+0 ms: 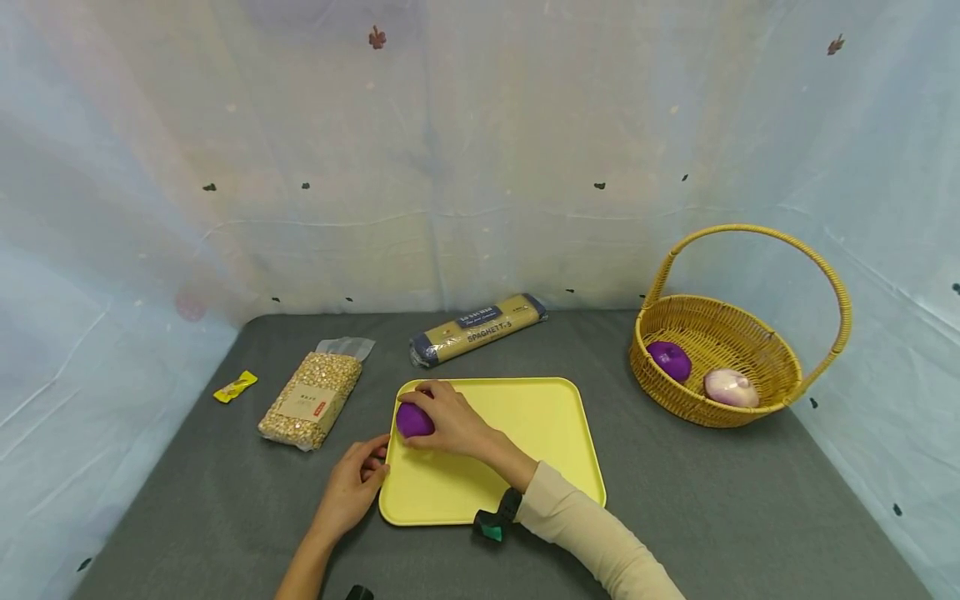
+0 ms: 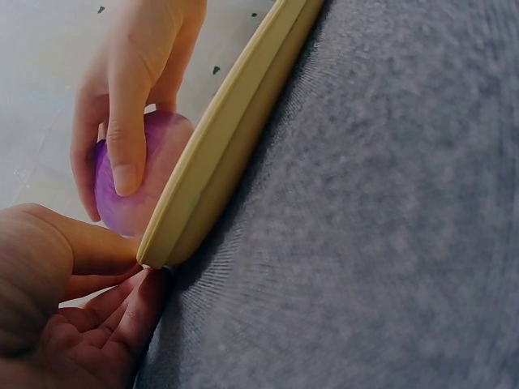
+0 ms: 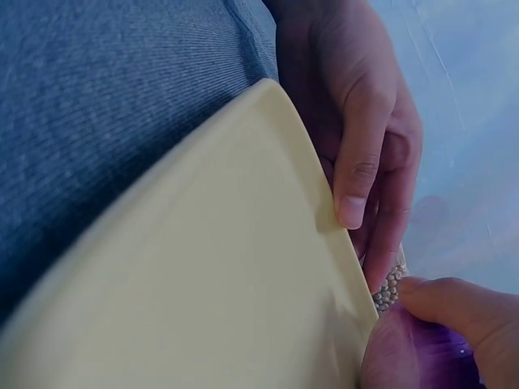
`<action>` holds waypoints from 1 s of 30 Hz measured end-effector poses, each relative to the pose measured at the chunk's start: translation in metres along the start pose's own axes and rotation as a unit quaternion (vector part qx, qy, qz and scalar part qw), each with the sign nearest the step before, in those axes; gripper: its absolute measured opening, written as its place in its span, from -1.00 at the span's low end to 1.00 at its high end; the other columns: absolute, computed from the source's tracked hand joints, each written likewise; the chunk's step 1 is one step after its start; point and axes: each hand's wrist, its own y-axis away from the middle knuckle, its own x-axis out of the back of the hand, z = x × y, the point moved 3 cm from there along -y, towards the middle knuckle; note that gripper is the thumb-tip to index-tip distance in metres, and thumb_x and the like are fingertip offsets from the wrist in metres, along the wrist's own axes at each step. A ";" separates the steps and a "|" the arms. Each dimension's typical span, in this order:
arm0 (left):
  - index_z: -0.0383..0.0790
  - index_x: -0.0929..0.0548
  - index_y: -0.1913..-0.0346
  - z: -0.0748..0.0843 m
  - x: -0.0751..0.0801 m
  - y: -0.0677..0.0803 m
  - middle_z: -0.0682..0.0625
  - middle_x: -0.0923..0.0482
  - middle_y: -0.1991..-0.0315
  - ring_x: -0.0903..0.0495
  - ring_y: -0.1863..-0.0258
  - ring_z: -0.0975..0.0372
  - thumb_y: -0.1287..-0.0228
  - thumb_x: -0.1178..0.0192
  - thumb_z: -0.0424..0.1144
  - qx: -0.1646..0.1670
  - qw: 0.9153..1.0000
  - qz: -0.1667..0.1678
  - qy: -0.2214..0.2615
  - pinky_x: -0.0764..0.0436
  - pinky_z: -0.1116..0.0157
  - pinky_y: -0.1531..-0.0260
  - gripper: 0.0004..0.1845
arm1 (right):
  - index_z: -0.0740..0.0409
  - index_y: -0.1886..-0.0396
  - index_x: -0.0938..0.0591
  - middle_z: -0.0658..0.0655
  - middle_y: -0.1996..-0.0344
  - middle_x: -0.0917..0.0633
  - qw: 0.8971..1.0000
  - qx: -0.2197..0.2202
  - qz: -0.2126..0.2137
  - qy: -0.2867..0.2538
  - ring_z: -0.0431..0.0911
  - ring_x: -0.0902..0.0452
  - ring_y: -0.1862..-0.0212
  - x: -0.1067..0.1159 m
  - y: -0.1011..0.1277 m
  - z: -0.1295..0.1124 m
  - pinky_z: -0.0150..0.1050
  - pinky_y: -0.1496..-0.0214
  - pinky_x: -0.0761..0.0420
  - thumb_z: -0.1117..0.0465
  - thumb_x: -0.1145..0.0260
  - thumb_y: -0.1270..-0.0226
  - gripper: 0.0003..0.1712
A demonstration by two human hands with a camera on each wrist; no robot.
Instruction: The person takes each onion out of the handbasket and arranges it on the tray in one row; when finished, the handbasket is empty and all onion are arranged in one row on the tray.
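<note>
The round purple onion point(image 1: 412, 420) sits at the near-left corner of the flat yellow plastic tray point(image 1: 540, 417), close to the tray's left rim, and appears to rest on the tray surface. The right hand point(image 1: 450, 421) covers it from above and from the right, fingers curled over its top and far side; the left wrist view shows a thumb and finger wrapped round the glossy purple skin point(image 2: 130, 182), so the grip is closed on the onion, not merely touching. The left hand point(image 1: 352, 487) lies on the grey fabric tabletop point(image 1: 675, 500) at the tray's left edge, fingers loosely bent, with the thumb laid over the rim point(image 3: 353, 174) and the fingertips against the edge below; it seems to steady the tray, though whether it presses or only rests is hard to tell from these angles.

The step in hand looks like setting the onion down on the tray, or taking hold of it there. The next move calls either for a clean release with the fingers spreading clear so the round bulb does not roll, or for a firm lift; the left hand keeping the tray still helps in both cases.

Further out, a clear bag of pale grains point(image 1: 311, 400) lies left of the tray, a small yellow sachet point(image 1: 235, 387) beyond it, and a long spaghetti packet point(image 1: 478, 327) behind. Well to the right stands a woven yellow wicker basket point(image 1: 780, 392) with a hoop handle, holding another purple onion point(image 1: 670, 360) and a pale pinkish onion point(image 1: 731, 387).
</note>
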 end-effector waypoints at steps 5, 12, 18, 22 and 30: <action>-0.40 -0.52 -0.11 0.001 0.000 0.001 -0.09 -0.49 0.24 -0.46 0.35 0.28 -0.12 -0.19 -0.57 -0.003 1.000 0.002 -0.003 -0.49 0.41 0.41 -0.57 | -0.03 -0.27 -0.43 0.16 -0.17 -0.41 1.000 -0.004 -0.003 0.000 -0.01 -0.29 -0.21 -0.001 0.000 0.000 -0.11 -0.06 -0.43 -0.08 -0.38 -0.11 -0.29; -0.41 -0.52 -0.11 0.002 0.000 0.002 -0.10 -0.49 0.24 -0.46 0.36 0.28 -0.11 -0.19 -0.57 -0.004 1.000 0.005 -0.001 -0.49 0.41 0.41 -0.57 | -0.03 -0.27 -0.42 0.16 -0.18 -0.41 1.000 -0.010 -0.005 0.002 -0.01 -0.29 -0.22 -0.002 0.001 -0.001 -0.10 -0.07 -0.42 -0.10 -0.37 -0.12 -0.29; -0.41 -0.52 -0.11 0.002 0.001 0.002 -0.10 -0.49 0.24 -0.46 0.36 0.30 -0.12 -0.18 -0.56 -0.003 1.000 0.004 -0.002 -0.49 0.41 0.41 -0.57 | -0.03 -0.28 -0.40 0.18 -0.19 -0.40 1.000 -0.008 -0.008 -0.009 -0.02 -0.29 -0.21 -0.002 0.000 -0.001 -0.09 -0.11 -0.42 -0.09 -0.37 -0.12 -0.27; -0.42 -0.52 -0.11 0.003 0.001 0.002 -0.10 -0.49 0.23 -0.47 0.35 0.28 -0.12 -0.18 -0.57 -0.005 1.000 0.003 0.001 -0.49 0.40 0.41 -0.57 | 0.00 -0.28 -0.40 0.22 -0.20 -0.39 1.000 -0.004 -0.007 -0.017 0.00 -0.30 -0.21 -0.001 0.000 -0.002 -0.10 -0.10 -0.43 -0.08 -0.38 -0.11 -0.26; -0.42 -0.52 -0.11 0.002 0.001 0.001 -0.10 -0.49 0.23 -0.47 0.35 0.28 -0.12 -0.18 -0.58 -0.007 1.000 0.002 0.000 -0.49 0.41 0.41 -0.57 | 0.01 -0.29 -0.40 0.22 -0.22 -0.37 1.000 -0.008 -0.006 -0.021 0.01 -0.31 -0.21 0.000 0.000 -0.002 -0.12 -0.10 -0.44 -0.07 -0.39 -0.11 -0.25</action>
